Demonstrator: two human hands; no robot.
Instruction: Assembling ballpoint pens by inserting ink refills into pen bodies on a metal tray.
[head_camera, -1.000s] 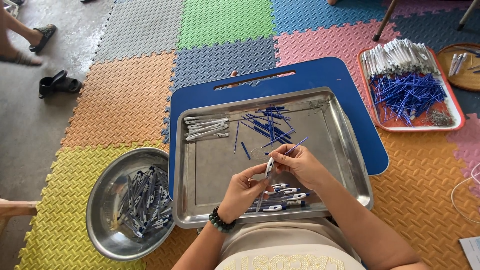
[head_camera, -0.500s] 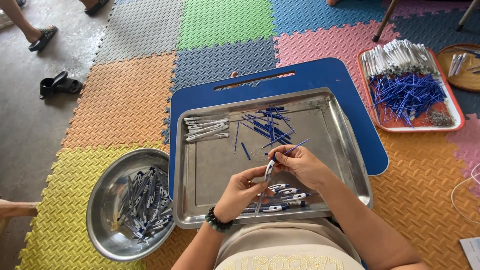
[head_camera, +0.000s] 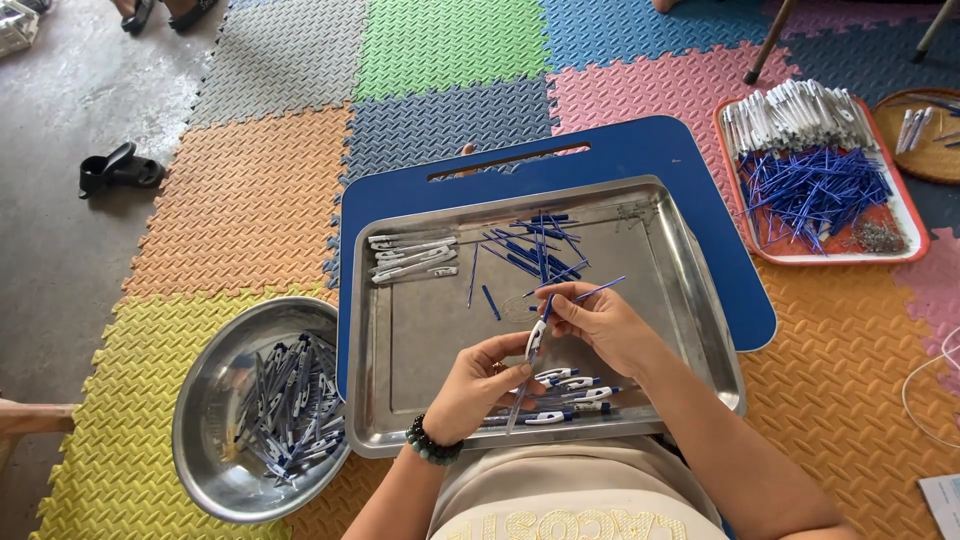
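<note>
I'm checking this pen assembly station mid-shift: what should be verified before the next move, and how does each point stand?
1. Pen barrel held by left hand: ok.
2. Blue refill pinched in right hand: ok.
3. Refill tip seated in barrel: cannot tell.
4. Loose refills on steel tray: ok.
5. Empty barrels stocked: ok.
6. Round bowl has room: ok.

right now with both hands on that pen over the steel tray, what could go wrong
The thin blue refill pinched in the right hand looks flexible, so it might bend or slip as it meets the pen barrel held by the left hand. Finished pens lie right under the wrists near the steel tray's front rim; a forearm could nudge them off.
</note>
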